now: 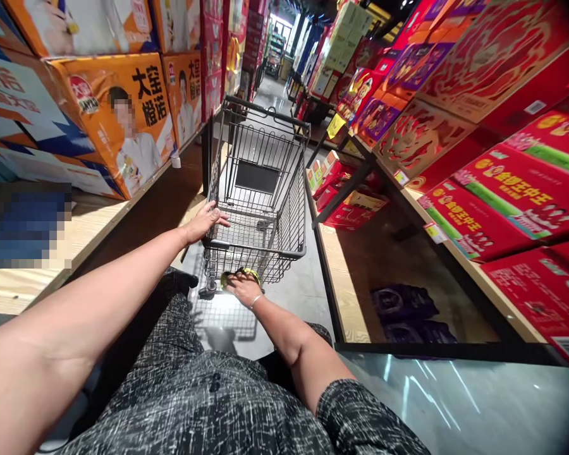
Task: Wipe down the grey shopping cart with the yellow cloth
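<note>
A dark wire shopping cart (260,189) stands in the aisle in front of me, tilted away, with nothing visible in its basket. My left hand (208,221) lies on the basket's near left rim, fingers curled over the wire. My right hand (244,287) reaches down under the basket and is closed around a yellow-green wheel (237,276) at the cart's near bottom. A thin bracelet sits on my right wrist. My lap in a grey patterned garment fills the bottom of the view.
Orange drink cartons (123,120) line the wooden shelf on the left. Red gift boxes (502,202) fill the slanted shelves on the right, with more boxes (346,196) on a low wooden platform. The glossy aisle floor (275,95) runs on beyond the cart.
</note>
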Motion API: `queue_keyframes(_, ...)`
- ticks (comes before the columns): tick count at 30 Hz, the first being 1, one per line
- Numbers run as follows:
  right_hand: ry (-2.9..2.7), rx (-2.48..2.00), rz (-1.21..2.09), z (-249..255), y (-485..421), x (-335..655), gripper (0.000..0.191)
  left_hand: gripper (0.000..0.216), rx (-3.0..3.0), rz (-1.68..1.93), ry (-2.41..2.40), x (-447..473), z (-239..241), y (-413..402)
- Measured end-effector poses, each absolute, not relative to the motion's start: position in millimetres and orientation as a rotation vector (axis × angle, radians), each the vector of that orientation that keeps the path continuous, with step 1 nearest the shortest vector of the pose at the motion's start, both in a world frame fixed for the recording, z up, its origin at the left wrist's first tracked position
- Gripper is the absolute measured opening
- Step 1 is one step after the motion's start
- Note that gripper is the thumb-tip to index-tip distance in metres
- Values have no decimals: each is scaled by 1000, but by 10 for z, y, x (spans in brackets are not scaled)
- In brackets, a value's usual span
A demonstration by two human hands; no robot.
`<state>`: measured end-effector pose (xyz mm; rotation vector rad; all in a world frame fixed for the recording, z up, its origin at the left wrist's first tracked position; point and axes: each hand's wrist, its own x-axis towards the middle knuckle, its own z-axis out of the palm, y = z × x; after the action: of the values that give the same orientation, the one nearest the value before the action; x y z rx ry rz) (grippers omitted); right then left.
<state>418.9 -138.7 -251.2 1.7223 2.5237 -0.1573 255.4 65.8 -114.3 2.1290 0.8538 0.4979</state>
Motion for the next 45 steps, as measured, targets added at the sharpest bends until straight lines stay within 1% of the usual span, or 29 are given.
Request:
queue_keyframes(2, 2510, 1663, -199, -2515, -1401, 4168, 24, 94, 2120, 497, 853, 2550, -1128, 654)
queue_keyframes(5, 2527, 1679, -150, -2301, -1401, 4161, 28, 91, 2122, 501, 868, 2539, -1086, 659)
queue_keyframes(8, 2604, 1842, 20, -1895, -1398, 4266, 38, 87, 2160, 472, 898, 2519, -1012, 669)
queue_keyframes(10, 2608, 2015, 133, -1645, -1411, 4404, 41, 84, 2211, 410, 936, 2513, -948, 661)
queue_keyframes(12, 2541, 2191, 218, -1522, -1437, 4549, 43, 77, 2266, 347, 1007, 2529, -880, 619)
queue_keyframes(14, 2458, 2274, 220, -1577, -1477, 4643, 43, 67, 2322, 309, 1100, 2574, -816, 532)
queue_keyframes(16, 2394, 2252, 124, -1783, -1534, 4656, 40, 59, 2385, 317, 1157, 2642, -761, 405)
queue_keyframes(20, 2283, 2119, -143, -2253, -1673, 4515, 32, 58, 2506, 343, 1067, 2789, -688, 123)
queue_keyframes(22, 2262, 2083, -209, -2311, -1722, 4436, 32, 60, 2542, 299, 975, 2836, -678, 19)
queue_keyframes(25, 2331, 2123, -153, -2062, -1725, 4385, 41, 65, 2532, 182, 865, 2857, -700, -58)
queue_keyframes(28, 2405, 2337, 90, -1553, -1651, 4457, 51, 67, 2540, 103, 813, 2835, -739, -66)
queue_keyframes(30, 2335, 2511, 242, -1219, -1601, 4582, 56, 66, 2598, 60, 790, 2809, -753, -57)
queue_keyframes(33, 2264, 2593, 254, -894, -1601, 4851, 62, 64, 2682, 30, 737, 2762, -747, -48)
queue_keyframes(36, 2215, 2649, 173, -786, -1703, 5147, 68, 64, 2720, 63, 728, 2712, -741, -24)
queue_keyframes(39, 2047, 2843, 139, -759, -1810, 5391, 66, 60, 2721, 132, 761, 2656, -773, 61)
queue_keyframes(41, 2010, 2956, 170, -736, -1821, 5477, 66, 58, 2716, 185, 789, 2614, -820, 159)
queue_keyframes(45, 2099, 3071, 335, -736, -1621, 5385, 68, 58, 2708, 250, 884, 2536, -909, 374)
